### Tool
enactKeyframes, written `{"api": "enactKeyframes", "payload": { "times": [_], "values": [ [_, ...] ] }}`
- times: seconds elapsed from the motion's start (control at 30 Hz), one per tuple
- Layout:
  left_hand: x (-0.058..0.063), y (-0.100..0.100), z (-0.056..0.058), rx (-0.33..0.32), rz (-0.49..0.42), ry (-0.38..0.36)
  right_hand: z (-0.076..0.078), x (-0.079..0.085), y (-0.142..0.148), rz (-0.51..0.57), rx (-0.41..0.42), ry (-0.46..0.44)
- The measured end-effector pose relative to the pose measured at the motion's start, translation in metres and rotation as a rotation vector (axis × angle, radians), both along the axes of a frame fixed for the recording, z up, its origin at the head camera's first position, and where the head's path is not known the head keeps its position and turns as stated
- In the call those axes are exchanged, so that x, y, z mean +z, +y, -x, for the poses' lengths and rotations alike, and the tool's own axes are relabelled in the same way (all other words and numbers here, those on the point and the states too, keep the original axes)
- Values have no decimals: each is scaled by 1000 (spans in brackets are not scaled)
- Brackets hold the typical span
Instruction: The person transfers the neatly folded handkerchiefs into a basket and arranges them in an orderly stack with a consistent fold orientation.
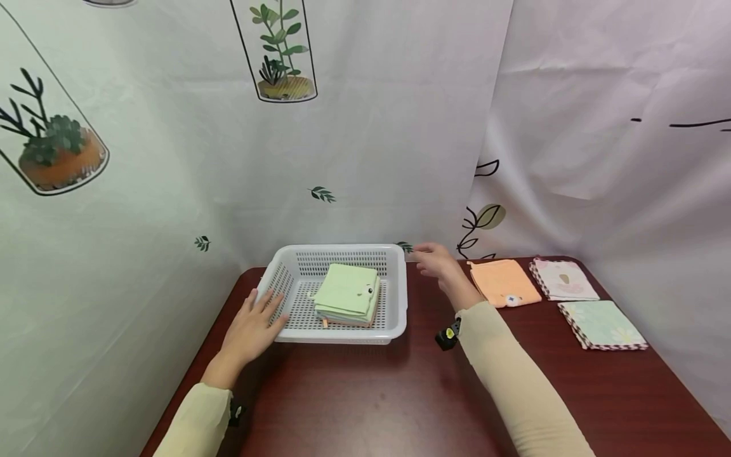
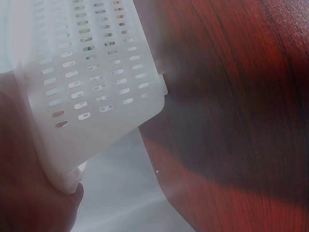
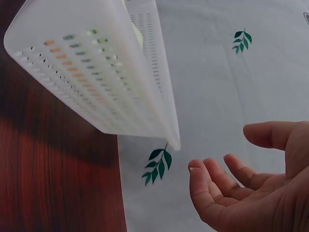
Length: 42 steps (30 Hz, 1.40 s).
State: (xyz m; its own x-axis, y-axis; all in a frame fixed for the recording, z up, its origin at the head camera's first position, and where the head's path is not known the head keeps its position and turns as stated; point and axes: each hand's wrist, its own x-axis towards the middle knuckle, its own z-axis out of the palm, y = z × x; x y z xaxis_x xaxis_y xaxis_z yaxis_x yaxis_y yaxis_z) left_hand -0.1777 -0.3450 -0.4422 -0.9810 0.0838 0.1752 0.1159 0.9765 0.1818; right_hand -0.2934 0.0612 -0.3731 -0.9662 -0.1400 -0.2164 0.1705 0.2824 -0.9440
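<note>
While the left hand rests, fingers spread, on the basket of folded cloths near the worktop's far-left corner, the right hand – empty, fingers loosely bent – hovers beside it, seemingly mid-positioning, a two-sided grip called for

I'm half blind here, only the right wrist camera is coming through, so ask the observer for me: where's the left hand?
Observer: The left hand rests on the left end of the basket's rim, opposite the side you see; the basket sits between both hands.
Operator: I catch orange and green through its holes. What's on top in there?
Observer: A light green folded cloth with a small face on it, topping a stack.
Operator: Any more cloths outside the basket?
Observer: Three, folded on the table to the right of the right hand: an orange cloth, a pinkish-white cloth and a mint cloth.
</note>
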Motion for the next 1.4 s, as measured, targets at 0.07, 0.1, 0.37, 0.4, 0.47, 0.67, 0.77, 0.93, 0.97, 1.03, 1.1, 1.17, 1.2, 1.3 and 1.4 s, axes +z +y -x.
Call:
{"api": "enactKeyframes", "payload": {
  "times": [0.07,0.1,0.37,0.4,0.47,0.67,0.77,0.93,0.97,1.03,1.1,1.17,1.2,1.3,1.4],
  "values": [
    [0,0,0,-1,-1,1,0,-1,4,-6,2,7],
    [0,0,0,-4,-3,3,0,-1,6,-5,-2,11],
    [-1,-1,0,-7,2,9,-1,-5,23,2,-11,23],
    [-1,0,0,-7,2,8,-1,-5,24,1,-12,24],
    [-1,0,0,-6,0,6,-1,-6,26,-2,-13,26],
    [-1,1,0,-4,-1,1,1,-11,35,-3,-16,30],
    [0,2,0,-2,-2,2,1,-13,40,1,-15,32],
    [1,2,-1,-4,1,0,1,-15,47,-8,-14,22],
    [1,2,-1,-5,4,0,1,-15,48,-11,-15,20],
    [0,1,-1,-5,7,0,1,-16,49,-20,-18,18],
    [0,1,-1,-7,8,1,2,-17,50,-22,-21,17],
    [0,1,-1,-6,8,2,1,-19,52,-28,-27,17],
    [0,1,-1,-6,8,2,1,-19,53,-28,-31,16],
    [0,1,-1,-3,6,1,1,-21,56,-27,-40,14],
    [1,2,0,0,3,2,0,-22,59,-32,-46,13]
  ]
}}
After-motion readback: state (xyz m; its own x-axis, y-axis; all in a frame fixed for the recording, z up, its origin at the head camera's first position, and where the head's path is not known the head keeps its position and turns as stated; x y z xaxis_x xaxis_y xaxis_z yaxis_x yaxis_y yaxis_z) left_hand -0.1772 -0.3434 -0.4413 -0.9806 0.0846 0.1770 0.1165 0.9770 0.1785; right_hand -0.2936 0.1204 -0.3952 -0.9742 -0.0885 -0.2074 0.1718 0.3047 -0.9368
